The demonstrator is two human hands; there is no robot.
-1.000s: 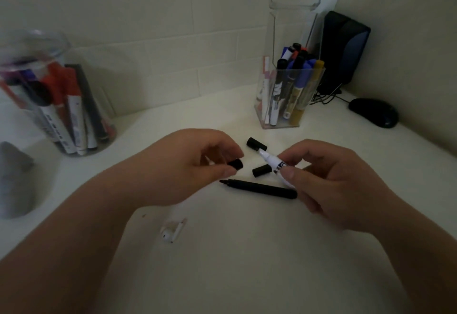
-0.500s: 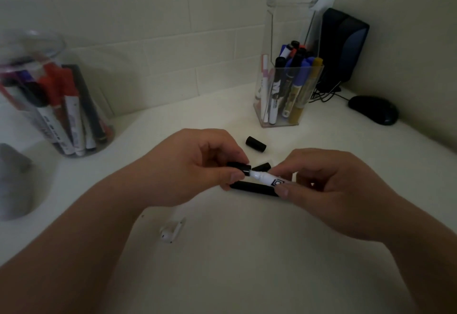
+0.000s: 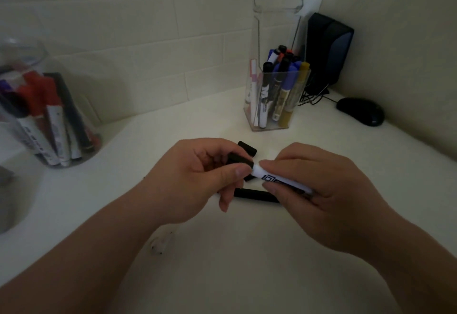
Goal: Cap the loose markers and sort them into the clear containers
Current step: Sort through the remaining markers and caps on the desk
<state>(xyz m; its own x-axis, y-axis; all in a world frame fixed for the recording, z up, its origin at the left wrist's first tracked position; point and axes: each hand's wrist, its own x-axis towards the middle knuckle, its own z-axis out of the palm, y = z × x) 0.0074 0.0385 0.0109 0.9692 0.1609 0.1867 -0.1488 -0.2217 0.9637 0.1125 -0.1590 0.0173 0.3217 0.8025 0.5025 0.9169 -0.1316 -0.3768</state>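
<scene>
Dim and low in contrast, with a grey-green cast and fine grain. The counter is palest near 12 o'clock and sinks into shadow toward 6 o'clock. At 9 o'clock the round jar is smeared and bowed by wide-angle distortion. Centre details stay fairly sharp.

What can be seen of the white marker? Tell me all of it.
The white marker has a smooth, plastic-looking barrel with black print. It lies nearly level above the desk, its right end hidden in the right hand, which pinches the barrel. A black cap sits on its left end, pinched by the left hand; whether it is fully seated cannot be told.
</scene>
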